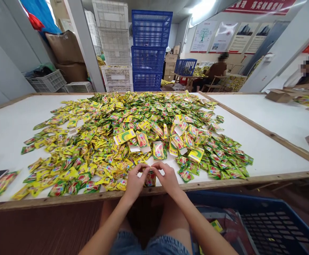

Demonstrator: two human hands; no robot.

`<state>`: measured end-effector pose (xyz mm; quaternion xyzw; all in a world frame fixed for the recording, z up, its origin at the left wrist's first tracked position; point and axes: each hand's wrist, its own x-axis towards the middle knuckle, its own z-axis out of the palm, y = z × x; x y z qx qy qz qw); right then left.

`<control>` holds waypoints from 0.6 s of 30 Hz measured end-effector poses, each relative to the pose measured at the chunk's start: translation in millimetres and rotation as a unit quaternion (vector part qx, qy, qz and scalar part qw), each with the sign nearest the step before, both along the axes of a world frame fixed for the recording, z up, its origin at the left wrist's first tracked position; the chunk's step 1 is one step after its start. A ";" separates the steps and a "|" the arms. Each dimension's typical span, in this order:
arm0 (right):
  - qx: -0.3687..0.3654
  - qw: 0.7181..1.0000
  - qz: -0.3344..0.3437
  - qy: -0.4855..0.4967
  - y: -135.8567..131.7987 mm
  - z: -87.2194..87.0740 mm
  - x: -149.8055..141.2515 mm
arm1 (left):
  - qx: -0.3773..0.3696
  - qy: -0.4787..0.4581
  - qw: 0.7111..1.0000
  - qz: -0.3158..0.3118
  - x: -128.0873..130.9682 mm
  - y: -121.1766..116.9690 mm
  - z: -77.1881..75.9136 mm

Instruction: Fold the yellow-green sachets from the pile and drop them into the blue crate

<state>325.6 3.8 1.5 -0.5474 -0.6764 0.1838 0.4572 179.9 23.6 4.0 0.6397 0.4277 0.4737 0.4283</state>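
You're clamping L hand (135,180) & R hand (168,177), thumb to finger, on the top of a small box (150,180); it's sitting btwn them, mostly below your fingertips, nr the table edge (64,202). Beyond, loose boxes (143,139) are lying w/ heaped sachets (96,141); blue crates (150,28) are standing stacked behind.

Left hand (135,181) and right hand (169,180) bare, slim-fingered; forearms (110,221) long, narrow, uncovered as far as the view reaches; thighs (173,219) bare below short blue denim shorts (124,244); cloth faded, mottled; leg hems (170,241) paler, rough-edged, frayed-looking; fingernails too small to make out.
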 end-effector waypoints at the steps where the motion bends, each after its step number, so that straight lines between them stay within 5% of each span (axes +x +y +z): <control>1: 0.003 1.000 -0.003 -0.005 0.3 0.4 0.9 | -0.001 0.000 1.000 0.002 0.3 0.8 -0.7; 10: 0.044 0.998 0.017 0.033 -12.8 -27.8 -10.7 | 0.046 -0.013 0.999 -0.020 -10.3 -8.7 -25.8; 13: 0.046 0.999 -0.007 0.022 -26.4 -9.8 3.2 | 0.032 -0.025 0.999 -0.023 -12.6 -11.7 -27.6; 18: -0.061 0.978 -0.118 -0.159 -68.3 33.0 93.7 | 0.018 -0.038 0.999 -0.006 -7.8 -11.5 -23.3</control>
